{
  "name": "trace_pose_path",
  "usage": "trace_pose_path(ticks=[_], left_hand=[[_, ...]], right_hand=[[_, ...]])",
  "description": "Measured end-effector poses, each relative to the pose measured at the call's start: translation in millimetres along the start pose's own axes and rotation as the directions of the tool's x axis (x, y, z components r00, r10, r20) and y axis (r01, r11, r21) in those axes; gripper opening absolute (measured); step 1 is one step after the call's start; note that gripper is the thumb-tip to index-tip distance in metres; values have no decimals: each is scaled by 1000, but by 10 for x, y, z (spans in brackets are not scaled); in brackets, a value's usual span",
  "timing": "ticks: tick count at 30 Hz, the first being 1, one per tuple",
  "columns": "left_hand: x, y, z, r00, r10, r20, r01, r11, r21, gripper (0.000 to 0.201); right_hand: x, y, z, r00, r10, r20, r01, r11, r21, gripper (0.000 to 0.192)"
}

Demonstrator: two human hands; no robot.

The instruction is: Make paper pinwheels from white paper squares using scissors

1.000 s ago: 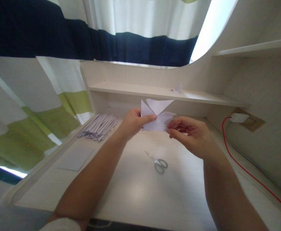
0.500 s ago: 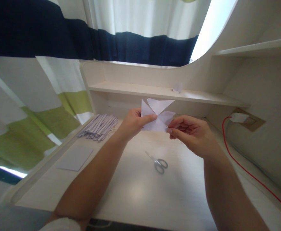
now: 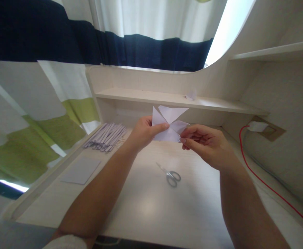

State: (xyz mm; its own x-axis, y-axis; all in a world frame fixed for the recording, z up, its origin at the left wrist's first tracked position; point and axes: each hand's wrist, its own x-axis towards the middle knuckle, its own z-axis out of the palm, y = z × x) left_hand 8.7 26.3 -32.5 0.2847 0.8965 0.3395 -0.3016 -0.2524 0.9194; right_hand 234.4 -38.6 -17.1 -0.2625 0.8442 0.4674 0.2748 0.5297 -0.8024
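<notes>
A white sheet of paper (image 3: 173,114), slit into pointed flaps like a pinwheel, is held up above the desk. My left hand (image 3: 151,130) grips its left side, with the thumb lying flat near the centre where the slits meet. At the lower right corner, the thumb and fingertips of my right hand (image 3: 201,141) pinch the paper's edge. Below both hands, scissors (image 3: 170,175) with grey handles lie on the desk, blades pointing up and left.
A pile of thin paper strips (image 3: 106,136) and a flat stack of white paper (image 3: 81,170) lie on the desk's left side. A small paper piece (image 3: 191,95) sits on the shelf (image 3: 141,95). A red cable (image 3: 267,186) runs down from a white plug (image 3: 257,126) on the right.
Almost nothing differs. Both hands keep their hold on the paper, and the right fingertips have shifted only very slightly at its corner.
</notes>
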Motion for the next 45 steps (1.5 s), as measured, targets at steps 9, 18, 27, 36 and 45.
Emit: trace_pose_path(ticks=[9, 18, 27, 36, 45], left_hand=[[1, 15, 21, 1000, 6, -6, -5, 1000, 15, 26], [-16, 37, 28, 1000, 13, -8, -13, 1000, 20, 28], [-18, 36, 32, 1000, 17, -12, -17, 1000, 7, 28], [-3, 9, 30, 1000, -10, 11, 10, 999, -43, 28], [-7, 24, 34, 999, -39, -1, 39, 999, -12, 30]], right_hand=[[-4, 14, -30, 999, -23, 27, 28, 982, -185, 6], [1, -5, -15, 999, -4, 33, 10, 987, -163, 5], [2, 2, -9, 1000, 7, 7, -6, 987, -162, 7], [4, 12, 7, 1000, 16, -5, -16, 996, -82, 5], [6, -10, 15, 998, 56, 1, -56, 998, -19, 11]])
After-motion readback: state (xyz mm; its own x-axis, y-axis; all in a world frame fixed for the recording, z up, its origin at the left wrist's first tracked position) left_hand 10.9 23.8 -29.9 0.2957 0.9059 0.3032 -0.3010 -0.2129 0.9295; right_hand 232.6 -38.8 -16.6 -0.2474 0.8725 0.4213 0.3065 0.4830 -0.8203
